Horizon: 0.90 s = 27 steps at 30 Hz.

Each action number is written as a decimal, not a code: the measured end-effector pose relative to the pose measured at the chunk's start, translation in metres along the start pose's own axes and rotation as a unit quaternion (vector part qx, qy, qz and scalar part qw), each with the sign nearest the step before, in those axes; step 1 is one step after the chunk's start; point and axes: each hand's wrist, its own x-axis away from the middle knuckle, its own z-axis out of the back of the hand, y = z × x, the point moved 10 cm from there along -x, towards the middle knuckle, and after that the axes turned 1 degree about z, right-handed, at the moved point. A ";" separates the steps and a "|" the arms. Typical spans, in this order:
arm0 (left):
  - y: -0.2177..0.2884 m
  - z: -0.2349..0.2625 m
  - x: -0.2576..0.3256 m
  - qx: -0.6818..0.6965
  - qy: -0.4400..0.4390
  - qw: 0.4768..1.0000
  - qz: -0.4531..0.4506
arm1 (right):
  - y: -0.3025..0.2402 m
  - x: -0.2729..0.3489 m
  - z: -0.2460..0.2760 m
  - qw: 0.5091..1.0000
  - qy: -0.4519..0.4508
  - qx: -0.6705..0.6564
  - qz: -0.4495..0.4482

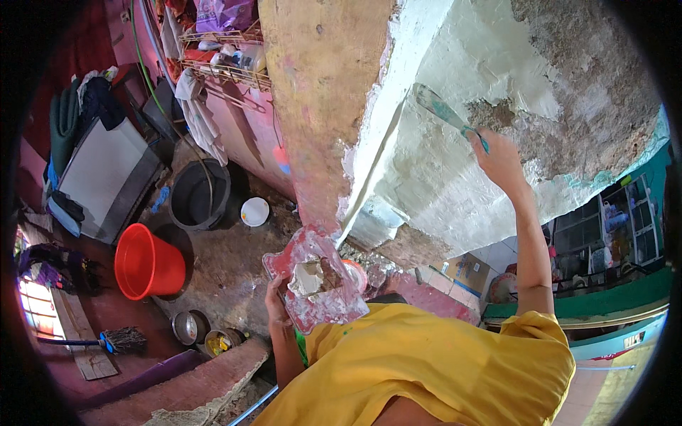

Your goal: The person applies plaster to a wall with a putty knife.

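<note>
My right hand [496,157] is closed around the handle of a putty knife [442,109], its blade smeared with pale and teal residue. The blade lies against or very near the wall, beside the freshly coated white corner edge [383,117]. Wet-looking white plaster [447,177] covers much of the wall, while a rough grey patch [597,106] shows bare at the upper right. In front of my chest, my left hand [277,302] grips the edge of a reddish, plaster-smeared board [330,307]. A lump of white plaster [306,279] sits on it; some fingers are hidden underneath.
On the floor at left stand a red bucket [148,263], a black tub [200,195], a white lid or small pail [254,211] and metal pots [186,328]. A wire rack [227,67] hangs on the pink wall. A dish rack [604,234] is at far right.
</note>
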 end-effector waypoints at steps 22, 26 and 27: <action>-0.009 0.006 0.001 0.025 -0.002 1.000 0.001 | 0.012 -0.003 -0.034 0.999 -0.022 0.033 0.000; -0.021 0.018 -0.008 0.029 -0.009 0.999 0.022 | 0.025 -0.002 -0.027 0.999 -0.014 0.039 -0.011; -0.020 0.015 -0.007 0.022 -0.010 0.999 0.023 | 0.027 0.000 -0.021 0.999 -0.009 0.046 -0.022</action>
